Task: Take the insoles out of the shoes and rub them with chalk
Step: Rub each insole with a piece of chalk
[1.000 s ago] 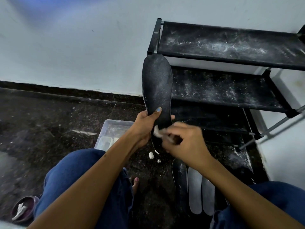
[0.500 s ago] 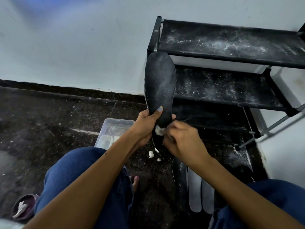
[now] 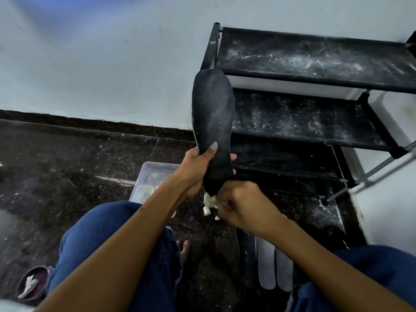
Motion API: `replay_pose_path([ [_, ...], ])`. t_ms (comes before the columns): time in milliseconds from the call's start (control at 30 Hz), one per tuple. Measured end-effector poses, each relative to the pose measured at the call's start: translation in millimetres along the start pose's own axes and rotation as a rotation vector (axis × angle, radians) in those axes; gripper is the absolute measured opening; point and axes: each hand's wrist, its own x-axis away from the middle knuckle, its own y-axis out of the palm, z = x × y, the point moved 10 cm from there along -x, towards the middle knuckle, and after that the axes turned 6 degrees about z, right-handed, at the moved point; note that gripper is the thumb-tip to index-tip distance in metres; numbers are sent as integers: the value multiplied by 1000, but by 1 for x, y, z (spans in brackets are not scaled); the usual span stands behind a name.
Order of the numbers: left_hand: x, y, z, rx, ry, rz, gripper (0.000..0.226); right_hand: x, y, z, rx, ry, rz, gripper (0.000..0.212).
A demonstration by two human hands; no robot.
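A long black insole (image 3: 212, 113) stands upright in front of me, dusted with faint white chalk. My left hand (image 3: 195, 170) grips its lower part, thumb across the front. My right hand (image 3: 244, 204) pinches a white piece of chalk (image 3: 209, 199) against the insole's bottom end; most of the chalk is hidden by the fingers. On the floor below lie a black insole (image 3: 246, 255) and two grey insoles (image 3: 273, 266) side by side.
A black shoe rack (image 3: 315, 55) with chalk-dusted shelves stands against the wall at right. A clear plastic box (image 3: 153, 176) sits on the dark floor behind my left arm. Small chalk bits (image 3: 207, 212) lie on the floor. A dark shoe (image 3: 33, 282) sits at bottom left.
My right hand has moved the chalk down the insole, from its lower middle to its bottom end. My left hand has kept its grip, and the insole has stayed upright.
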Motion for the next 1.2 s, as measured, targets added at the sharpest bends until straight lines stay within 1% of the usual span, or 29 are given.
replay_pose_path([
  [33, 0, -1, 1, 7, 2, 9, 28, 1, 4, -1, -37, 0, -41, 7],
  [67, -1, -3, 2, 3, 8, 19, 29, 1, 1, -1, -81, 6, -17, 9],
  [200, -5, -8, 5, -47, 36, 34, 29, 1, -42, 7, -233, 54, 351, 12],
  [300, -6, -8, 2, -84, 28, 25, 30, 4, -58, 15, -284, 102, 526, 16],
  [433, -5, -5, -1, -135, 7, 7, 32, 9, -70, 19, -289, 132, 657, 18],
  [533, -6, -8, 4, -59, 46, 75, 28, 14, -84, 28, -420, 201, 761, 19],
  [633, -8, -8, 4, -15, 52, 83, 23, 18, -91, 35, -485, 248, 821, 21],
  [700, -8, -8, 2, -19, 45, 91, 25, 16, -86, 37, -425, 265, 774, 21],
  [767, -7, -3, -1, -28, 24, 59, 26, 11, -73, 36, -310, 261, 657, 21],
  [867, -4, 8, -2, 11, -4, -10, 27, 2, -49, 25, -53, 156, 454, 20],
  [933, -3, 8, -2, 10, -8, 1, 31, -1, -40, 19, 61, 104, 399, 20],
  [1000, -2, 7, -3, -5, -7, 13, 35, -1, -37, 17, 71, 82, 381, 20],
  [1067, -2, 5, -4, -9, -11, 29, 37, -1, -31, 15, 7, 69, 321, 19],
  [1100, -2, 2, -4, -6, -11, 35, 36, -2, -24, 14, -29, 64, 246, 18],
  [1133, -3, 0, -3, -2, -6, 41, 34, -2, -12, 14, -57, 71, 125, 16],
  [1200, -3, -3, 0, -2, 8, 60, 29, 7, 20, 15, -94, 122, -178, 17],
])
